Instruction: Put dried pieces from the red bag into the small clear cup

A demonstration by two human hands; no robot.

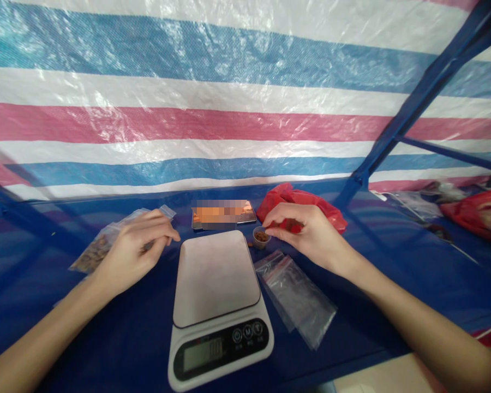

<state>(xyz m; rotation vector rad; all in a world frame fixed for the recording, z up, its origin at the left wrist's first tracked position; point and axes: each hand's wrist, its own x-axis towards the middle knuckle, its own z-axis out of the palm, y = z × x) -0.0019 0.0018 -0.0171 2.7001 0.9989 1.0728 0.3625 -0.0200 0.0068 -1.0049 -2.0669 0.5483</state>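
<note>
My right hand [306, 232] pinches the rim of a small clear plastic cup [262, 238] with brown bits in it. The cup is beside the far right corner of a white kitchen scale [216, 278]. Nothing lies on the scale's plate, and its display is lit with blurred digits. My left hand [141, 240] hovers or rests by the zip bag of brown pieces [93, 255], loosely bent, with no object visible in its fingers. Flat clear zip bags [297, 297] lie to the right of the scale, below my right hand.
Behind the scale lies a phone [245, 213] with its screen partly blurred out. A red plastic bag [329, 213] sits behind my right hand. The blue table [123, 333] ends at a striped tarp [213, 125]. A blue metal frame [393, 134] and more bags [470, 213] are at the right.
</note>
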